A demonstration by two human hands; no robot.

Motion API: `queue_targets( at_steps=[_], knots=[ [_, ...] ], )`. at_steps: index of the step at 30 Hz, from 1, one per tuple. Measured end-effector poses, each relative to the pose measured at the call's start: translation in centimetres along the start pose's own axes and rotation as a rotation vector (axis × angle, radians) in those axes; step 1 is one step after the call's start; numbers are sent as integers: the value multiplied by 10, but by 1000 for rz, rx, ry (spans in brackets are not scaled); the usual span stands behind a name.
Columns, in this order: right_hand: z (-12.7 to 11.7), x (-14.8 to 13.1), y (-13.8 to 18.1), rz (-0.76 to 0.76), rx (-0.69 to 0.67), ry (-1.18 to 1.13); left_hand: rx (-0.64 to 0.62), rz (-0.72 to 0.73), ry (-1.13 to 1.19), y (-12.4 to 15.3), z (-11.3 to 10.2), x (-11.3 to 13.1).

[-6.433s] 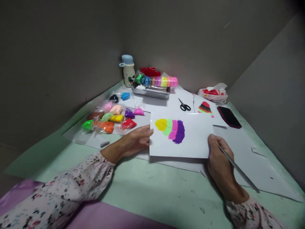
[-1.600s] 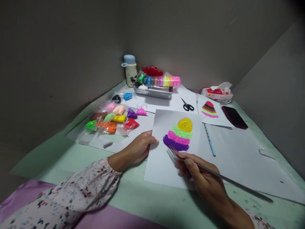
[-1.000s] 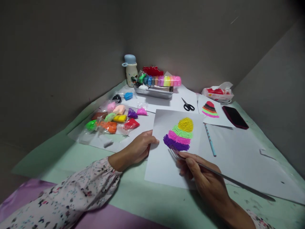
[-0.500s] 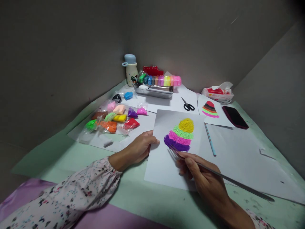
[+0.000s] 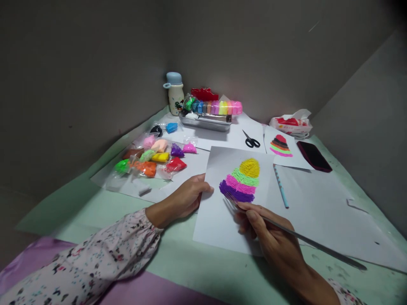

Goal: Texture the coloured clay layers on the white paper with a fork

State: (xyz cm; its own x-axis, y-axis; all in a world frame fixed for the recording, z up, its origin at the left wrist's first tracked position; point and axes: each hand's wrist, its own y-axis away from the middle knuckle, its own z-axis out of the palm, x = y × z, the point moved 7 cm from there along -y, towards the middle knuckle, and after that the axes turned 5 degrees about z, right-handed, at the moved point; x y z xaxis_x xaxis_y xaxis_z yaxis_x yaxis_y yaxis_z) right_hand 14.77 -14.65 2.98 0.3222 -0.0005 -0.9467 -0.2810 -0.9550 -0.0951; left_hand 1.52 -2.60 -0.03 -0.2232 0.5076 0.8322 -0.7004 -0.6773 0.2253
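Observation:
My left hand (image 5: 187, 195) grips the left edge of a white sheet of paper (image 5: 210, 228), thumb on top and fingers underneath. On that sheet sits a layered clay shape (image 5: 241, 181) with a textured surface: yellow on top, then light green, pink and purple bands. A metal fork (image 5: 313, 242) is pinched in my right hand (image 5: 273, 237), its handle running out to the lower right. The fork's tines are at the lower edge of the purple band; whether they press into it I cannot tell.
Bagged coloured clay (image 5: 160, 156) lies left. Behind stand a bottle (image 5: 176, 99) and a metal tray (image 5: 205, 123) with a clay pack (image 5: 219, 107). Scissors (image 5: 251, 140), a blue pencil (image 5: 281, 186), a smaller colored picture (image 5: 280, 146), a phone (image 5: 314, 156) and tissues (image 5: 291, 123) are right.
The paper and its clay shape have shifted very slightly right in view. Both hands keep their grips, and the fork remains at the purple band.

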Motion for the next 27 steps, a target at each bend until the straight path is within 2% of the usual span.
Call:
queue_targets(
  at_steps=[18, 27],
  knots=[
    [1, -6, -3, 0, 11, -1, -29, -14, 24, 1, 4, -1],
    [0, -3, -2, -10, 14, 21, -5, 4, 28, 1, 3, 2]
  ],
)
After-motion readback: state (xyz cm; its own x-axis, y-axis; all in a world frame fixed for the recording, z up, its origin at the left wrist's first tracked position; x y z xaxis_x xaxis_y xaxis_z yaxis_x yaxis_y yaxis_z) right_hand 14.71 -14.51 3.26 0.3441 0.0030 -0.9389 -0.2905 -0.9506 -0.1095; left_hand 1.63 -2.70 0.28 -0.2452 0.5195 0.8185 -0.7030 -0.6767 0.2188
